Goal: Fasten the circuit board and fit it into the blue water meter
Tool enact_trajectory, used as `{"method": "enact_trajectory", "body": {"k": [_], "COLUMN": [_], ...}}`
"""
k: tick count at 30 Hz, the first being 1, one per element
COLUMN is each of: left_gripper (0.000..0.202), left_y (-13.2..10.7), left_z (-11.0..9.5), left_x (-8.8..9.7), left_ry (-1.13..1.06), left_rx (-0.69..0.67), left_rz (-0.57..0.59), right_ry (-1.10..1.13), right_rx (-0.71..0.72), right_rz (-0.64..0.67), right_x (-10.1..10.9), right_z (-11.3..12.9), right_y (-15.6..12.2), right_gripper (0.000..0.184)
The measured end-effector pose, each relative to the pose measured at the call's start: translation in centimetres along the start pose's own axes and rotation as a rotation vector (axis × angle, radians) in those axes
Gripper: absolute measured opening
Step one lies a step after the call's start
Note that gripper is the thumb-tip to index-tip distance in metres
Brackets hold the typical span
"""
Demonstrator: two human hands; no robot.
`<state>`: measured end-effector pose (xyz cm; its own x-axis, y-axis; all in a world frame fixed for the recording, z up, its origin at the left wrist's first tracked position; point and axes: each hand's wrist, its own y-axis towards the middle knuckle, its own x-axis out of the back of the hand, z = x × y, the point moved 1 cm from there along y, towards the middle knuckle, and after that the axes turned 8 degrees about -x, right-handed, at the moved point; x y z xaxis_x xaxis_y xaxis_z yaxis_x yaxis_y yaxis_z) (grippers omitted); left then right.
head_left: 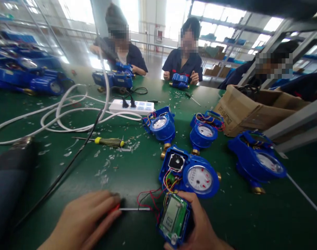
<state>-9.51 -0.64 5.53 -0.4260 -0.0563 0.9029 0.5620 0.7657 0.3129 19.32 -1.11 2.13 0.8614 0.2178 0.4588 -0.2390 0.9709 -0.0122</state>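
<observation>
My right hand (200, 225) is closed around a blue module with a green circuit board and a small display (173, 218). Thin red, yellow and black wires (158, 194) run from it to an opened blue water meter (189, 172) lying just beyond. My left hand (88, 218) grips a tool with a red handle and a thin metal shaft (135, 209). Its tip points right and reaches the wires beside the board.
Three more blue meters (161, 125) (204, 130) (257, 159) lie behind, beside a cardboard box (242, 111). A yellow-handled screwdriver (108, 141), a white power strip (132, 106) and white cables (59, 118) sit to the left. Three people sit across the green table (70, 166).
</observation>
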Motion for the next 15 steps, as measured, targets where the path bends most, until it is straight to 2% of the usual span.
{"method": "enact_trajectory", "body": {"k": [2, 4, 7, 9, 12, 15], "left_gripper": [0.025, 0.024, 0.022, 0.021, 0.029, 0.034], "left_y": [-0.2, -0.1, 0.6, 1.3, 2.0, 2.0], "left_z": [0.3, -0.2, -3.0, -5.4, -8.3, -9.5], "left_x": [0.4, 0.3, -0.6, -1.7, -3.7, -5.5], "left_ry": [0.065, 0.110, 0.043, -0.074, -0.087, 0.076], "left_rx": [0.048, 0.069, 0.034, -0.005, -0.026, -0.001], "left_rz": [0.033, 0.001, -0.148, -0.197, -0.154, -0.117], "right_ry": [-0.083, -0.151, -0.235, -0.277, -0.352, -0.458], "right_rx": [0.100, 0.167, 0.216, 0.244, 0.287, 0.308], "right_rz": [-0.102, -0.156, -0.176, -0.192, -0.204, -0.165], "right_x": [-0.3, -0.6, -0.7, -0.6, -0.5, -0.3], "right_z": [0.4, 0.4, 0.0, -0.3, -0.2, 0.2], "right_y": [-0.1, -0.2, -0.2, -0.2, -0.2, -0.1], "right_gripper": [0.080, 0.079, 0.078, 0.079, 0.079, 0.077]}}
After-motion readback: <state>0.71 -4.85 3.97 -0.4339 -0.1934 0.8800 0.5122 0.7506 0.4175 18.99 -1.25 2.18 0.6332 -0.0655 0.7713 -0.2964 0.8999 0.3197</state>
